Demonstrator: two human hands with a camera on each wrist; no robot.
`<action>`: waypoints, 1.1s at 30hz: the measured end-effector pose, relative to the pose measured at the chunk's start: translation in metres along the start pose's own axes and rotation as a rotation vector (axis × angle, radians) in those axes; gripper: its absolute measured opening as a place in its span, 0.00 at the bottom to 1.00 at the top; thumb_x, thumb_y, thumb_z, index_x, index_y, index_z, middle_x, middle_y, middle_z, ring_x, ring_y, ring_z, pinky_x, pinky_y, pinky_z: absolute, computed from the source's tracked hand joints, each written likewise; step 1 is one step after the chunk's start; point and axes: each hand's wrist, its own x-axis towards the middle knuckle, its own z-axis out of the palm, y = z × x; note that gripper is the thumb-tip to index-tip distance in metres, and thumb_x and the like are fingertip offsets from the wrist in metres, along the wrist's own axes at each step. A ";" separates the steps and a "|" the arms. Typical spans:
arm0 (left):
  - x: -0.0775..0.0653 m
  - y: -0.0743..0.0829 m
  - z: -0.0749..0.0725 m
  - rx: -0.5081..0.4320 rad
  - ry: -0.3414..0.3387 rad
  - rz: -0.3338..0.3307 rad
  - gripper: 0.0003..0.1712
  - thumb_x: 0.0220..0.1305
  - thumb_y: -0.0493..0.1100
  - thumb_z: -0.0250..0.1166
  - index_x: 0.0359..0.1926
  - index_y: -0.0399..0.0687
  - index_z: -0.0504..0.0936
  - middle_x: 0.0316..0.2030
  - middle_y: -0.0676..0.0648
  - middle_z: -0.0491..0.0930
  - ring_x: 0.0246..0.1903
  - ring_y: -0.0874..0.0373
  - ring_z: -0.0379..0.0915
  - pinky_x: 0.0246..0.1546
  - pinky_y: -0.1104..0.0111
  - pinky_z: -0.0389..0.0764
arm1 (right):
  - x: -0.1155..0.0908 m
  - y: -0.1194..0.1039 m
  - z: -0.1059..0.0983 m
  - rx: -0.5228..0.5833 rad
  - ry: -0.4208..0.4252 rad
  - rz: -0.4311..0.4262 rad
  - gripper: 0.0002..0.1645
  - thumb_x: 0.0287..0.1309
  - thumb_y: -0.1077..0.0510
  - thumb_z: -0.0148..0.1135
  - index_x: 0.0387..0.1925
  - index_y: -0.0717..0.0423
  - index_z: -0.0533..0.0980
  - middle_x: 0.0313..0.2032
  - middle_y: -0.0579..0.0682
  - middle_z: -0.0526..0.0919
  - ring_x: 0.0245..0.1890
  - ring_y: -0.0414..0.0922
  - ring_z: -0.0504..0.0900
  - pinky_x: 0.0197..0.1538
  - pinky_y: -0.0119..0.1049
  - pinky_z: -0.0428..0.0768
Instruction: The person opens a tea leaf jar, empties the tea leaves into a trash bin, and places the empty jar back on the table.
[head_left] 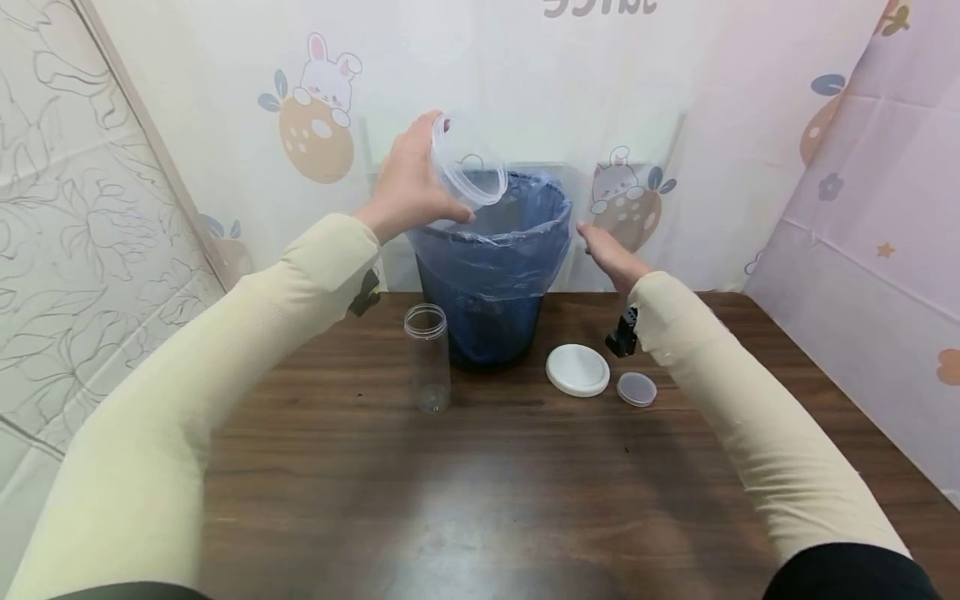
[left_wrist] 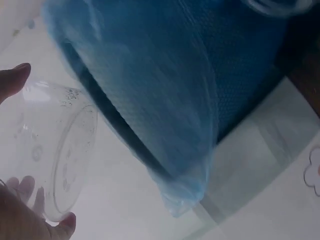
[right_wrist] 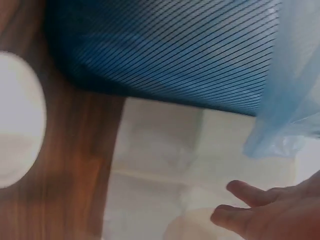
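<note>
My left hand (head_left: pixel 411 182) grips a wide clear plastic jar (head_left: pixel 491 193) by its side, thumb and fingers spread round it. The jar is tilted, its rim overlapping the left part of the bin's mouth in the head view. Below stands the dark mesh trash bin (head_left: pixel 480 325), lined with a translucent blue bag (head_left: pixel 517 267) folded over the rim. In the left wrist view the jar (left_wrist: pixel 45 135) is see-through, with small specks or drops on its wall. My right hand (head_left: pixel 617 258) hovers just right of the bin, fingers extended, holding nothing.
On the brown table (head_left: pixel 337 483), a tall clear jar (head_left: pixel 429 367) stands lidless at the bin's front left. A white round lid (head_left: pixel 577 371) and a smaller translucent lid (head_left: pixel 637 389) lie to the bin's right. A printed curtain (head_left: pixel 750 125) hangs behind.
</note>
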 end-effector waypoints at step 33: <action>-0.155 -0.021 0.090 -0.642 -0.238 -0.008 0.56 0.24 0.33 0.82 0.61 0.34 0.65 0.57 0.37 0.72 0.57 0.45 0.69 0.60 0.59 0.65 | -0.015 0.093 0.069 -0.843 -0.366 0.107 0.65 0.46 0.38 0.69 0.72 0.66 0.45 0.64 0.77 0.49 0.64 0.69 0.55 0.58 0.58 0.65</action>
